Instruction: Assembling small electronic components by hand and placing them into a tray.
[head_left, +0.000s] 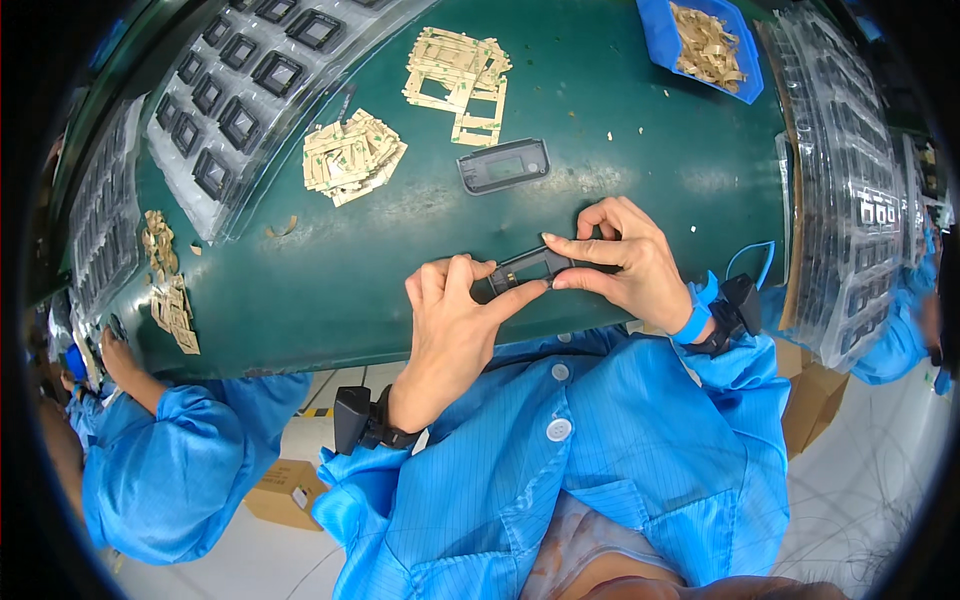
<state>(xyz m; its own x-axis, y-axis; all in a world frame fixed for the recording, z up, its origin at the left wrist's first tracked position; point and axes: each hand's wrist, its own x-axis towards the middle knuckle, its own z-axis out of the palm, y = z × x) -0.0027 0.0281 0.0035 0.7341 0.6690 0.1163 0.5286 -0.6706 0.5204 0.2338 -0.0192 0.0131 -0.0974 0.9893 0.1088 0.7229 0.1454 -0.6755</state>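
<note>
Between my two hands is a small black plastic frame [530, 267] with a window opening, held just above the green table. My left hand [450, 310] grips its left end with thumb and fingers. At the other end, my right hand [625, 255] pinches the frame between thumb and fingertips. Past my hands lies a dark grey plastic housing [504, 166] with a rectangular window, flat on the table. Farther off to the left are a pile of cream adhesive gaskets [354, 157] and a second stack of cream gaskets [455, 75].
A blue bin [660, 40] of tan paper strips stands far right. Clear trays with black frames [240, 124] lie far left; stacked clear trays [850, 190] line the right edge. Tan scraps [160, 243] lie left. A co-worker's blue sleeve [190, 450] is at lower left.
</note>
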